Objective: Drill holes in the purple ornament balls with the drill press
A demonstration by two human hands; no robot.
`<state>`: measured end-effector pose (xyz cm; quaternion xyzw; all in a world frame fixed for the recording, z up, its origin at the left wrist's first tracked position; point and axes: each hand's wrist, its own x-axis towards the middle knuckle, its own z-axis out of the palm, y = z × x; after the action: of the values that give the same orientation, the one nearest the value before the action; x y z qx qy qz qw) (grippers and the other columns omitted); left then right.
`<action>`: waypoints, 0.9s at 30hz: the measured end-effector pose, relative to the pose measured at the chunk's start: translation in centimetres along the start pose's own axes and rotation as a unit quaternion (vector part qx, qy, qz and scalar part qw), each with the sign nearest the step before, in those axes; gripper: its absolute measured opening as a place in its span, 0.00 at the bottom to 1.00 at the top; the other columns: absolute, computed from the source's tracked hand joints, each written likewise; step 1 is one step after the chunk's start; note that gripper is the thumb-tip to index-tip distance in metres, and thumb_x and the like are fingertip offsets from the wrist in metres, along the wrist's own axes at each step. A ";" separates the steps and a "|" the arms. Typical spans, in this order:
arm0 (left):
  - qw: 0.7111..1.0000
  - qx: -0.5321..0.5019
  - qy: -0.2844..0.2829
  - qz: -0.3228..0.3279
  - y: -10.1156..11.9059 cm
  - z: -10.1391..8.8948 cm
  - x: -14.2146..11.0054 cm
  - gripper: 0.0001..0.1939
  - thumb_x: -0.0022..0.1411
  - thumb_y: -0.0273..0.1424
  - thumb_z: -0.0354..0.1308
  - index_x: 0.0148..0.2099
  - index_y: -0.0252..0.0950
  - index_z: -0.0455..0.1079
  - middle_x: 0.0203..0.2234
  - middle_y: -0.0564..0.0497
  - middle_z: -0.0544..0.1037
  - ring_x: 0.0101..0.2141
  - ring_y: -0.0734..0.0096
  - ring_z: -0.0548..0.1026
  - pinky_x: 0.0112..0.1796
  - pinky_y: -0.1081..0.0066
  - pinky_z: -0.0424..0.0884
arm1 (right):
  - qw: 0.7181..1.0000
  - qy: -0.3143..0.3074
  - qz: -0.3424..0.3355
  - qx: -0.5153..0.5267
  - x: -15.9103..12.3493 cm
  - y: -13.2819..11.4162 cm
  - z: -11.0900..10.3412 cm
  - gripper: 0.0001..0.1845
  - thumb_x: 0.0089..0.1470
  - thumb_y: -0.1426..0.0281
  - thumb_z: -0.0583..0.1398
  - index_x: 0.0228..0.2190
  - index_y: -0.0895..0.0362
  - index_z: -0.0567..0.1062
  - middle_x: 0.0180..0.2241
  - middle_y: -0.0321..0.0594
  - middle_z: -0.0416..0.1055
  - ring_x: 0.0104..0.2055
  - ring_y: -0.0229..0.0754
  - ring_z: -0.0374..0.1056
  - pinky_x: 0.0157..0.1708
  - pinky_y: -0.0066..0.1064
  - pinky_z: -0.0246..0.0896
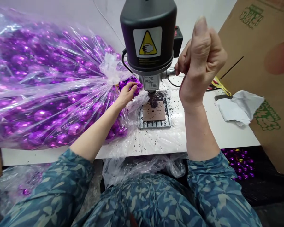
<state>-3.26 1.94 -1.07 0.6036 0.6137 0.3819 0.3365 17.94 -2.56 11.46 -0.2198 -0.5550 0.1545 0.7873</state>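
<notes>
My left hand (127,95) is at the bag's gathered mouth, its fingers curled on a shiny purple faceted ball (136,91). More purple balls lie right behind the fingertips. My right hand (201,58) is raised in a closed grip beside a black bench drill press (148,31), around the feed lever at its silver hub (170,72); most of the lever is hidden by the hand. Below the chuck (152,94), a brown square board (156,114) with a small hole sits on the slotted metal base (155,125). Dark shavings cover both.
A large clear plastic bag (49,91) full of purple balls fills the left of the white table (203,135). Crumpled white paper (239,107) and a yellow-handled tool (222,85) lie right, beside a cardboard box (257,63). Purple balls (241,164) sit in a dark container below.
</notes>
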 end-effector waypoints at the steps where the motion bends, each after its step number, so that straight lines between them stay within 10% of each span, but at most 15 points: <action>1: 0.995 -0.093 -0.011 -0.037 0.4 -0.6 -1.2 0.16 0.71 0.42 0.55 0.55 0.41 0.72 0.41 0.46 0.77 0.32 0.67 0.78 0.32 0.69 0.76 | 1.000 0.000 0.001 0.009 0.0 -0.1 0.0 0.30 0.57 0.40 0.52 0.22 0.54 0.62 0.18 0.28 0.45 0.17 0.28 0.42 0.19 0.28 0.49; 6: 0.927 -0.340 -0.091 -0.128 1.8 -1.5 -7.2 0.20 0.70 0.47 0.59 0.55 0.40 0.74 0.44 0.42 0.80 0.37 0.64 0.81 0.34 0.66 0.80 | 1.000 0.010 0.001 0.029 -0.1 -0.3 0.2 0.29 0.59 0.44 0.54 0.21 0.53 0.60 0.18 0.29 0.45 0.17 0.29 0.41 0.19 0.30 0.48; 13: 0.882 -0.421 -0.147 -0.153 1.4 1.1 -10.9 0.18 0.64 0.39 0.67 0.54 0.41 0.75 0.48 0.44 0.81 0.47 0.59 0.81 0.45 0.59 0.81 | 0.998 0.010 0.009 0.059 -0.3 -0.2 0.0 0.25 0.58 0.48 0.60 0.20 0.52 0.64 0.19 0.31 0.45 0.18 0.33 0.42 0.20 0.33 0.46; 27: 0.905 -0.412 -0.060 -0.091 0.2 4.6 -9.7 0.20 0.63 0.39 0.68 0.55 0.42 0.73 0.47 0.49 0.81 0.44 0.68 0.80 0.46 0.65 0.78 | 0.996 0.005 -0.003 0.093 -0.4 -0.1 -0.1 0.30 0.58 0.47 0.60 0.20 0.53 0.55 0.17 0.27 0.47 0.17 0.29 0.41 0.18 0.29 0.46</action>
<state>1.25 -7.42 -3.61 0.3740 0.4329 0.5315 0.6246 17.88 -2.86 11.21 -0.1444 -0.5352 0.2020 0.8074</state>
